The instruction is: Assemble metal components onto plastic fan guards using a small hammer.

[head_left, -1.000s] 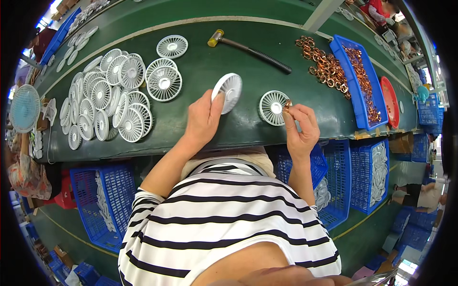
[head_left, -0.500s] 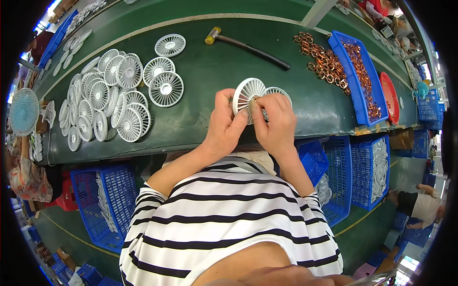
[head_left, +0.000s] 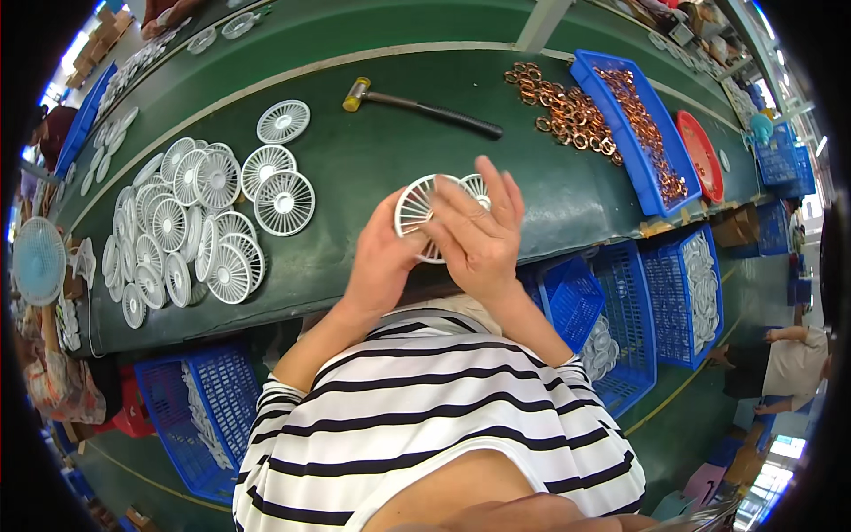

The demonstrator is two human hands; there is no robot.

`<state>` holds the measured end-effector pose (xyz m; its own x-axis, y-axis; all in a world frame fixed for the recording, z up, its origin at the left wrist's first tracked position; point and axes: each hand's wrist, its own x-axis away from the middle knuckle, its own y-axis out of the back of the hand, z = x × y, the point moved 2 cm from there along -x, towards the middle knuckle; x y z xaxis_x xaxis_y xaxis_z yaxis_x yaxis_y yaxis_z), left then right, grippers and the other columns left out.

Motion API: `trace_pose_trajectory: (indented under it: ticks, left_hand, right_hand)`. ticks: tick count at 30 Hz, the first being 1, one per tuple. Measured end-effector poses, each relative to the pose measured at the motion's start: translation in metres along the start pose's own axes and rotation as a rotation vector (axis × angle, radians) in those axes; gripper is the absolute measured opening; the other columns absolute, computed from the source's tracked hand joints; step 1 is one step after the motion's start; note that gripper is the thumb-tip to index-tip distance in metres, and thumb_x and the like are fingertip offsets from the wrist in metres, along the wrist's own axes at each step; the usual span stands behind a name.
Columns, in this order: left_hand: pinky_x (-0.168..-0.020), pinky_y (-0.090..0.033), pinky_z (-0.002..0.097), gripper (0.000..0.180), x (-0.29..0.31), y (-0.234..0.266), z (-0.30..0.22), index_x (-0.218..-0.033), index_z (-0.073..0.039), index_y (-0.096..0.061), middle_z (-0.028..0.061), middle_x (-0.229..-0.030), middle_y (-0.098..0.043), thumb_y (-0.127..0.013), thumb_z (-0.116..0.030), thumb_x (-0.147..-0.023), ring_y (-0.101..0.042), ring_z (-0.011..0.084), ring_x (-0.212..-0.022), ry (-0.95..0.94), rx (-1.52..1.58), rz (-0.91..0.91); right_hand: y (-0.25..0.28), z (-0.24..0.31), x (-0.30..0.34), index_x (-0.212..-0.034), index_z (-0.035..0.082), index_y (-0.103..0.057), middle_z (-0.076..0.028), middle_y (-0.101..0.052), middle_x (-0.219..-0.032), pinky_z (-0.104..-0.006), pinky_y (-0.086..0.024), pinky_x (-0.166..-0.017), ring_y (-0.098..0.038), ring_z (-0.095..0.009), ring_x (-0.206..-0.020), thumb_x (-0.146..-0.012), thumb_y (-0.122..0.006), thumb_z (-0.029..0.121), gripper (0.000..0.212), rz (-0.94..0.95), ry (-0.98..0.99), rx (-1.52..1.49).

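Note:
My left hand (head_left: 377,262) grips a white spoked plastic disc (head_left: 411,208) by its left edge, above the near edge of the green workbench. Across the disc's face lies my right hand (head_left: 483,238), its fingers stretched out and spread, slightly blurred, covering the hub. Just behind them a second white spoked disc (head_left: 478,188) shows in part. Whether anything sits at the hidden hub, I cannot tell. To the left, several like discs (head_left: 169,224) are heaped on the bench. Beyond my hands lies a hammer (head_left: 430,110) with a yellow head and black handle.
Copper-coloured rings (head_left: 581,124) lie loose at the right, beside a blue tray (head_left: 615,127) holding more of them. A red dish (head_left: 697,152) stands past the tray. Blue crates (head_left: 634,297) with white parts sit below the bench edge. Other people are at both sides.
My right hand has gone from a pinch at the disc's hub to spread fingers across its face. The disc now faces up more. The whole view has shifted slightly.

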<state>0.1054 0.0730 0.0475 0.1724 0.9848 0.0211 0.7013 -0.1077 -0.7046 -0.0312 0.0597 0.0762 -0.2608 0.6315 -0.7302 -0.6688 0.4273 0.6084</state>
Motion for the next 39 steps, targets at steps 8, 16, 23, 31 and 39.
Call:
trace_pose_trajectory:
  ticks: [8,16,23,31,39]
  left_hand:
    - [-0.084,-0.050,0.0250,0.040,0.009,0.004,-0.005,-0.126,0.002,-0.050,0.0055,-0.107,-0.064,-0.064,-0.009,-0.090,-0.063,0.0120,-0.093,-0.124,-0.339,0.029]
    - [-0.094,-0.047,0.0428,0.041,-0.012,0.021,0.020,-0.122,-0.009,-0.057,0.0143,-0.113,-0.063,-0.065,-0.007,-0.082,-0.060,0.0340,-0.105,-0.787,-1.556,0.091]
    - [-0.106,-0.027,0.0565,0.054,-0.006,0.021,-0.024,-0.120,-0.010,-0.054,0.0241,-0.135,-0.041,-0.072,-0.033,-0.075,-0.035,0.0431,-0.130,-0.695,-1.765,-0.022]
    - [-0.107,-0.011,0.0655,0.075,-0.002,0.106,-0.075,-0.139,-0.009,-0.040,0.0293,-0.141,-0.036,-0.069,-0.045,-0.080,-0.025,0.0479,-0.135,-0.279,-2.194,-0.750]
    - [-0.103,-0.032,0.0563,0.070,0.002,0.099,-0.072,-0.130,-0.005,-0.049,0.0264,-0.133,-0.044,-0.076,-0.027,-0.069,-0.043,0.0397,-0.124,-0.554,-1.924,-0.541]
  right_hand:
    - [0.004,-0.045,-0.006,-0.114,-0.001,-0.065,-0.018,-0.061,-0.121,-0.0411,-0.039,-0.101,-0.050,-0.027,-0.122,-0.089,-0.057,0.009,0.028,0.370,-0.200,-1.004]
    - [-0.023,-0.211,-0.018,-0.109,0.006,-0.063,-0.020,-0.065,-0.101,-0.0451,-0.050,-0.080,-0.063,-0.036,-0.091,-0.086,-0.061,0.032,0.035,0.200,-0.536,0.408]
    - [-0.009,-0.195,-0.014,-0.091,0.002,-0.066,-0.015,-0.064,-0.076,-0.0404,-0.048,-0.064,-0.063,-0.030,-0.070,-0.086,-0.065,0.025,0.024,0.304,-0.597,0.130]
    - [-0.001,-0.173,-0.023,-0.083,0.002,-0.065,-0.023,-0.066,-0.081,-0.0482,-0.052,-0.073,-0.065,-0.038,-0.082,-0.091,-0.050,0.028,0.032,0.435,-0.533,0.586]
    - [0.004,-0.167,-0.009,-0.089,0.004,-0.066,-0.019,-0.067,-0.083,-0.0474,-0.050,-0.073,-0.064,-0.038,-0.080,-0.090,-0.053,0.024,0.024,0.316,-0.510,0.370]
